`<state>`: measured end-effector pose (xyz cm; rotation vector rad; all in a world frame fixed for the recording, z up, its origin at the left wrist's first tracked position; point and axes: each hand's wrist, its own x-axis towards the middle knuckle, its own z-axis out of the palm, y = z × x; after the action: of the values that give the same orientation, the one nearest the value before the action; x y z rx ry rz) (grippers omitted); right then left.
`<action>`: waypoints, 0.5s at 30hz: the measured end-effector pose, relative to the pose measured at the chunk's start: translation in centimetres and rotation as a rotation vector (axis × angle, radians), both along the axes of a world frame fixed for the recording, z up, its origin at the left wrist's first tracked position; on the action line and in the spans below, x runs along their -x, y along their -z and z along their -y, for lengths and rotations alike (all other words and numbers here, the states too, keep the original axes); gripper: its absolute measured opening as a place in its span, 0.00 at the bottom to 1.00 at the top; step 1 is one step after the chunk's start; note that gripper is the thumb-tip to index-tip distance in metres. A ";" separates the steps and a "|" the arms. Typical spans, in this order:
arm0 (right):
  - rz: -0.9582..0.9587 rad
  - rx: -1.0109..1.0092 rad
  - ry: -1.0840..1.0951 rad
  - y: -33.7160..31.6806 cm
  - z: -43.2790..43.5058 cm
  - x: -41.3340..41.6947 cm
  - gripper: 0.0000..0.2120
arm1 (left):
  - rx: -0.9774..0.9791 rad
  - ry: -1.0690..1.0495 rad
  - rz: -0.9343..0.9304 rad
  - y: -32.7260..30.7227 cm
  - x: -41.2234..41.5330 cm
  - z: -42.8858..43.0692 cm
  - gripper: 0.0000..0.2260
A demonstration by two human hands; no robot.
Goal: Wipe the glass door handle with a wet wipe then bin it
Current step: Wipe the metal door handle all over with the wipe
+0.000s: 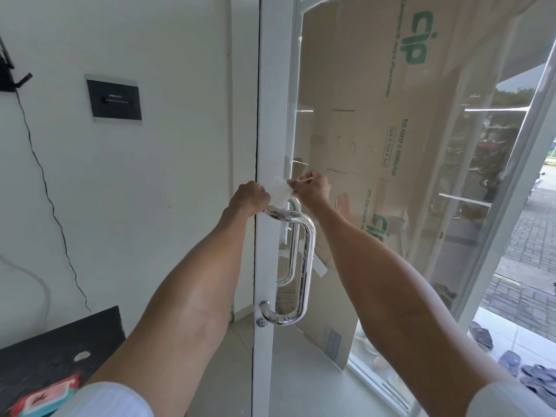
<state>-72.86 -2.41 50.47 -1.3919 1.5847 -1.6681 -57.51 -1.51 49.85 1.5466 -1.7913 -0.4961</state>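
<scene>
Now both hands (251, 195) stretch crumpled white wipe (281, 191) over chrome handle (307, 251)

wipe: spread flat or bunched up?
Bunched. The wipe is a crumpled wad pinched between the left hand and right hand, just above the top bend of the handle.

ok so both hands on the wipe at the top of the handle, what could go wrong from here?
1. The wet wipe is bunched at the top bend of the handle; the long vertical bar and lower bend may be skipped.
2. Left hand sits at the door edge gap: possible pinch if the door swings.
</scene>
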 end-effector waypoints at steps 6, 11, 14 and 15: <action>0.002 -0.012 -0.155 -0.4 -0.7 0.7 0.08 | 0.060 -0.052 0.033 -0.5 -0.3 -0.1 0.09; 0.120 -0.088 -0.245 -1.0 -0.4 0.3 0.07 | 0.053 -0.023 -0.133 -0.8 -0.2 0.4 0.09; 0.188 -0.089 -0.277 -1.3 -0.4 0.0 0.03 | 0.006 0.020 -0.299 -1.2 -0.1 0.5 0.12; 0.190 -0.081 -0.285 -1.4 -0.5 -0.1 0.05 | -0.009 0.041 -0.353 -1.3 0.0 0.4 0.10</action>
<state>-72.73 -1.86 51.88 -1.3067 1.2691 -1.5008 -57.50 -1.92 51.19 1.3337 -1.5514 -0.7473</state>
